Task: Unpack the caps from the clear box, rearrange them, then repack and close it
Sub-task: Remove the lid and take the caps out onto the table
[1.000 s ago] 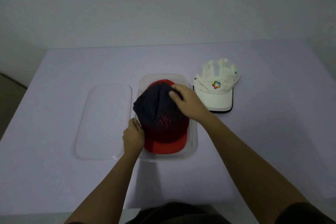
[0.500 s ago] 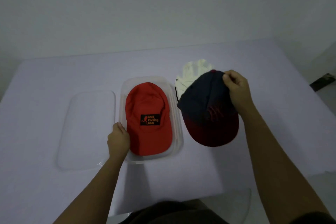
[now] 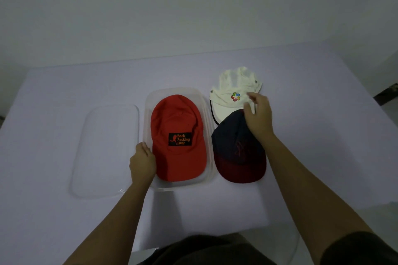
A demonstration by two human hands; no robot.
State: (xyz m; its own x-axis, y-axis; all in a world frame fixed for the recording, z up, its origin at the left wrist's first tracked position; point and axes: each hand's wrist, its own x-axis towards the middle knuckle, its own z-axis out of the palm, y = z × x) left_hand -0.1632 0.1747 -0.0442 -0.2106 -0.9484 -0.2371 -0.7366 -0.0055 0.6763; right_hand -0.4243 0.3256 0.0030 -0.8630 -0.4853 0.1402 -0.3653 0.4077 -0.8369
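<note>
Head view: red cap in box

The left hand (image 3: pixel 142 163) grips the clear box (image 3: pixel 183 185) by its left wall, red cap (image 3: pixel 178 137) inside. Right of the box, the right hand (image 3: pixel 258 116) curls on the navy cap (image 3: pixel 239 153), grip unclear. That cap overlaps the white cap (image 3: pixel 232 90), so lifting one could drag the other.

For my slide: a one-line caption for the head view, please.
Left hand grips clear box holding red cap; right hand touches navy cap overlapping white cap.

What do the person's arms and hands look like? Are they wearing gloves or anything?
No gloves. The left hand and right hand are bare, with no rings, watch or bracelet showing. Both forearms are bare too. A dark sleeve covers the right upper arm.
</note>
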